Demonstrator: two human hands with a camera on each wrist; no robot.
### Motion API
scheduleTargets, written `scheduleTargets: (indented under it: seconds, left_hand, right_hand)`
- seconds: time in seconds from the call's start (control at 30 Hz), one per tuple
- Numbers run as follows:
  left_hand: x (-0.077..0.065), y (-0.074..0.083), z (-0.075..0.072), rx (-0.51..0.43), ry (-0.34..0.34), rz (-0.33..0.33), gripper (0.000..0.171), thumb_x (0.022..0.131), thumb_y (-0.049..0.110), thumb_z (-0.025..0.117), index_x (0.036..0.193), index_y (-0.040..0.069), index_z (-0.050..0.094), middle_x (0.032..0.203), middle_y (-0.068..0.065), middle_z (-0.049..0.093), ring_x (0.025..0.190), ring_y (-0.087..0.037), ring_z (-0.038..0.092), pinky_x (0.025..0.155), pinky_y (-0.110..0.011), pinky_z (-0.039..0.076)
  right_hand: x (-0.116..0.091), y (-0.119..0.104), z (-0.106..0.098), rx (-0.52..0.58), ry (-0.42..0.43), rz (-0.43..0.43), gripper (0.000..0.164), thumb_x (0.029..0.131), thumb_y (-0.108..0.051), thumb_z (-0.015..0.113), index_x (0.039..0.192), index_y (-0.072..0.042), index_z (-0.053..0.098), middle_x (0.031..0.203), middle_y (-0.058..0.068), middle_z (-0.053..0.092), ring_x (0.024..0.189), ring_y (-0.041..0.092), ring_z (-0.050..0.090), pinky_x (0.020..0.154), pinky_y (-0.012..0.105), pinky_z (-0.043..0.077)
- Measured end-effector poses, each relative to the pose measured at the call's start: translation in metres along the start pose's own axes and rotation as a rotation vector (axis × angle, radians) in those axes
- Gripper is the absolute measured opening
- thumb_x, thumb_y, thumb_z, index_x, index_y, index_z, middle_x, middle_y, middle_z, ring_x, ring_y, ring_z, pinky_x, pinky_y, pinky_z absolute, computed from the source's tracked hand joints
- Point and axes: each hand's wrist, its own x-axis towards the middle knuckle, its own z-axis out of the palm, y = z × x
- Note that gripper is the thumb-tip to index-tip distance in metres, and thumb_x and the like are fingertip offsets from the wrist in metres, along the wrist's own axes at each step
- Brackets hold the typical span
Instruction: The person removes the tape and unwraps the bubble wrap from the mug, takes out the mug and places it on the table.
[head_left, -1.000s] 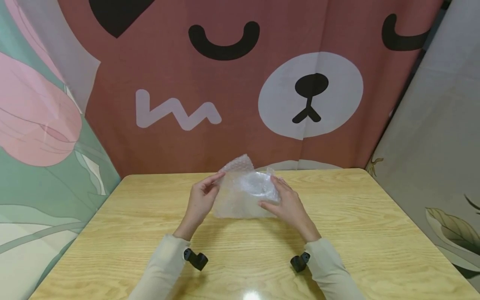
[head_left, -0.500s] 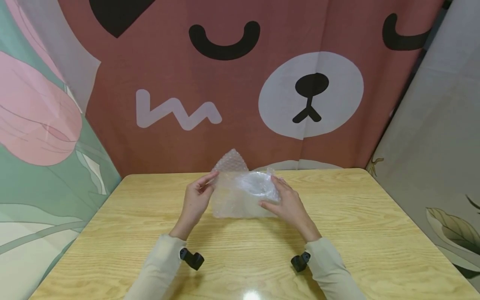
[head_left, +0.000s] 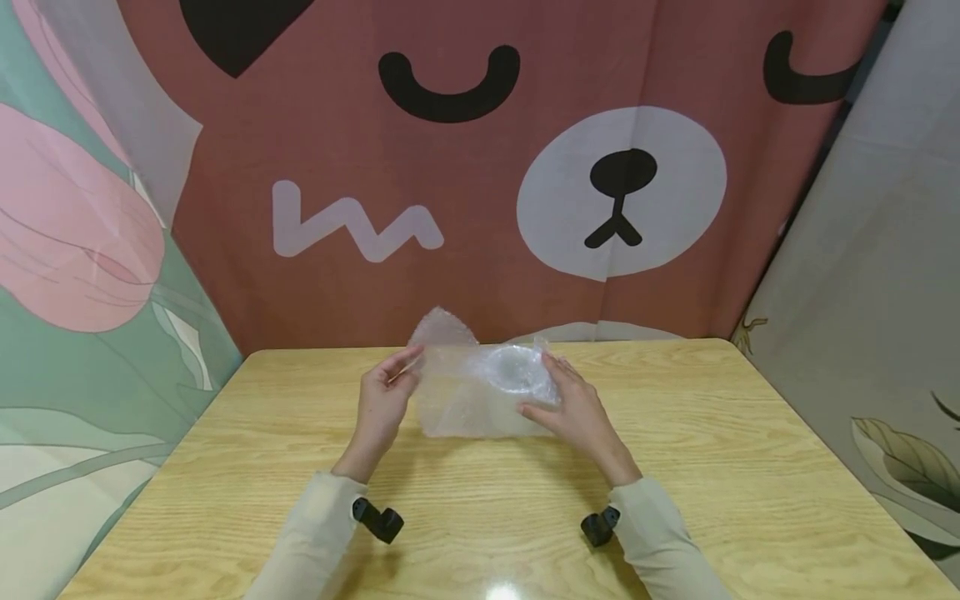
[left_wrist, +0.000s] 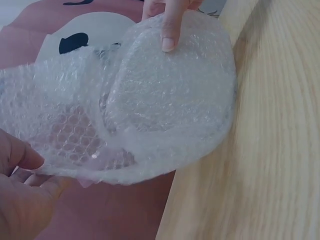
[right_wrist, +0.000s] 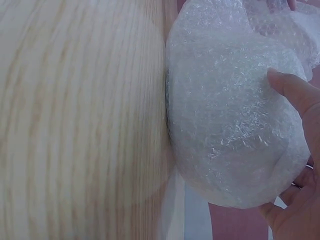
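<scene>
A pale, rounded object (right_wrist: 225,115) lies wrapped in clear bubble wrap (head_left: 453,400); its kind is veiled by the layers. A shiny round rim (head_left: 517,369) shows through on top in the head view. My right hand (head_left: 581,412) grips the wrapped bundle from the right side, thumb on the near face and fingers behind. On the other side my left hand (head_left: 384,408) pinches the edge of a loose flap of bubble wrap (left_wrist: 75,130) between thumb and fingers. That flap stretches left from the bundle, and its corner stands up behind my left fingertips.
The bundle is at the far middle of a light wood-grain table (head_left: 480,517). A hanging brown cloth with a bear face (head_left: 337,150) rises just behind the table's back edge, and patterned cloths (head_left: 82,250) hang at both sides.
My left hand has moved left, drawing the bubble wrap flap away from the bundle, and the flap's raised corner has shifted left with it. My right hand has stayed in place.
</scene>
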Motion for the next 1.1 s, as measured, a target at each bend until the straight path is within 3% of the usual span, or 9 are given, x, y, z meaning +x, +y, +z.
scheduleTargets:
  seconds: [0.13, 0.23, 0.3, 0.4, 0.53, 0.67, 0.77, 0.83, 1.1]
  left_hand:
    - [0.002, 0.004, 0.0, 0.082, -0.005, 0.068, 0.021, 0.088, -0.015, 0.055, 0.107, -0.012, 0.065, 0.114, -0.021, 0.065, 0.102, -0.021, 0.064, 0.081, -0.018, 0.05]
    - [0.004, 0.013, 0.0, 0.182, -0.031, 0.155, 0.012, 0.084, -0.015, 0.061, 0.095, -0.011, 0.06, 0.104, -0.02, 0.066, 0.095, -0.02, 0.063, 0.077, -0.018, 0.05]
    - [0.003, 0.027, 0.001, 0.232, -0.075, 0.198, 0.019, 0.082, -0.015, 0.064, 0.098, -0.01, 0.054, 0.11, -0.02, 0.066, 0.103, -0.023, 0.063, 0.085, -0.022, 0.05]
    - [-0.002, 0.057, 0.006, 0.331, -0.167, 0.279, 0.039, 0.082, -0.015, 0.067, 0.115, -0.008, 0.049, 0.126, -0.023, 0.059, 0.119, -0.031, 0.055, 0.098, -0.034, 0.045]
    - [0.006, 0.067, 0.006, 0.566, -0.272, 0.521, 0.057, 0.08, -0.008, 0.074, 0.131, -0.004, 0.049, 0.13, -0.019, 0.058, 0.117, -0.032, 0.057, 0.091, -0.042, 0.05]
    - [0.018, 0.062, 0.006, 0.741, -0.284, 0.78, 0.048, 0.078, -0.003, 0.078, 0.123, 0.0, 0.063, 0.123, -0.014, 0.064, 0.107, -0.027, 0.064, 0.082, -0.041, 0.054]
    - [0.02, 0.064, 0.007, 0.757, -0.278, 0.888, 0.036, 0.077, -0.004, 0.079, 0.112, 0.0, 0.07, 0.114, -0.013, 0.068, 0.101, -0.025, 0.067, 0.08, -0.039, 0.055]
    - [0.019, 0.064, 0.007, 0.74, -0.276, 0.926, 0.03, 0.076, -0.006, 0.079, 0.105, 0.0, 0.073, 0.107, -0.013, 0.071, 0.097, -0.024, 0.068, 0.078, -0.038, 0.056]
    - [0.01, 0.059, -0.01, 0.69, -0.336, 0.969, 0.031, 0.067, -0.013, 0.081, 0.093, 0.001, 0.076, 0.094, -0.009, 0.073, 0.083, -0.02, 0.071, 0.07, -0.031, 0.057]
  right_hand:
    - [-0.001, 0.0, 0.0, 0.004, 0.004, -0.001, 0.093, 0.079, -0.046, 0.078, 0.148, 0.0, 0.036, 0.149, 0.019, 0.038, 0.14, 0.034, 0.027, 0.109, 0.053, 0.027]
    - [-0.002, 0.001, 0.0, 0.005, 0.007, -0.002, 0.094, 0.079, -0.047, 0.078, 0.148, -0.001, 0.036, 0.149, 0.019, 0.037, 0.14, 0.035, 0.027, 0.11, 0.053, 0.027]
    - [-0.002, 0.002, 0.0, 0.004, 0.009, -0.005, 0.094, 0.079, -0.047, 0.078, 0.148, 0.0, 0.036, 0.149, 0.019, 0.037, 0.14, 0.035, 0.027, 0.109, 0.053, 0.027]
    - [-0.003, 0.002, 0.001, 0.009, 0.011, -0.006, 0.093, 0.079, -0.046, 0.078, 0.148, 0.0, 0.036, 0.149, 0.019, 0.037, 0.14, 0.035, 0.027, 0.109, 0.053, 0.026]
    - [-0.004, 0.002, 0.001, 0.02, 0.015, -0.004, 0.092, 0.079, -0.046, 0.079, 0.148, -0.001, 0.037, 0.149, 0.018, 0.037, 0.14, 0.035, 0.027, 0.109, 0.054, 0.026]
    - [-0.004, 0.003, 0.001, 0.019, 0.021, -0.009, 0.092, 0.079, -0.046, 0.079, 0.147, -0.001, 0.037, 0.149, 0.018, 0.038, 0.14, 0.035, 0.027, 0.109, 0.054, 0.027]
    - [-0.003, 0.003, 0.001, 0.017, 0.024, -0.01, 0.092, 0.079, -0.046, 0.079, 0.147, -0.001, 0.038, 0.148, 0.018, 0.038, 0.14, 0.034, 0.027, 0.109, 0.053, 0.027]
    - [-0.003, 0.003, 0.002, 0.016, 0.025, -0.01, 0.092, 0.078, -0.046, 0.079, 0.147, -0.001, 0.038, 0.148, 0.018, 0.038, 0.14, 0.034, 0.027, 0.109, 0.053, 0.027]
    - [-0.001, 0.003, 0.002, 0.004, 0.026, -0.008, 0.093, 0.078, -0.047, 0.079, 0.147, -0.001, 0.038, 0.148, 0.019, 0.039, 0.14, 0.034, 0.028, 0.109, 0.053, 0.027]
